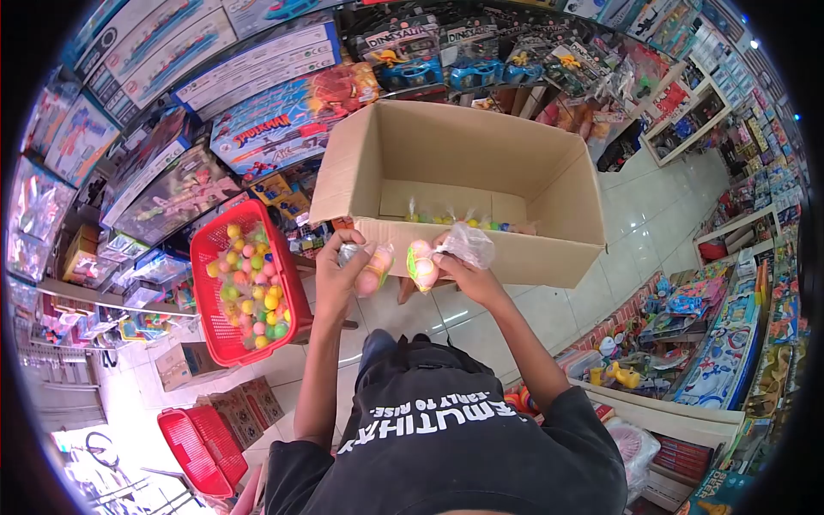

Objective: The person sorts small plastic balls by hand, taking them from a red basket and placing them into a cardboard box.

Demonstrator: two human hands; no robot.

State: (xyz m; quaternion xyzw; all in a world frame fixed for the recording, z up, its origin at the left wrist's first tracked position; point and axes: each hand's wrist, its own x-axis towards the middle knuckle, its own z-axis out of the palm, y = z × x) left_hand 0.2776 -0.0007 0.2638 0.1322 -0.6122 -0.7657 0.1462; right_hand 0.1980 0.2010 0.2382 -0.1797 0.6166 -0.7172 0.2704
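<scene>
My left hand [343, 268] grips a clear packet of coloured balls [375, 268] in front of the near wall of an open cardboard box [481, 142]. My right hand [459, 268] holds another clear packet of balls [422, 262] by its crinkled plastic top, beside the left one. Both packets hang just outside the box's front edge. More packets of balls [468, 221] lie at the bottom of the box. To the left, a red plastic basket [216, 292] is tilted towards me and holds several coloured balls.
Shelves of boxed toys [275, 120] rise behind the box and basket. Another red basket [202, 446] and small cardboard boxes [245, 403] sit on the tiled floor at lower left. Toy displays [712, 343] line the right side.
</scene>
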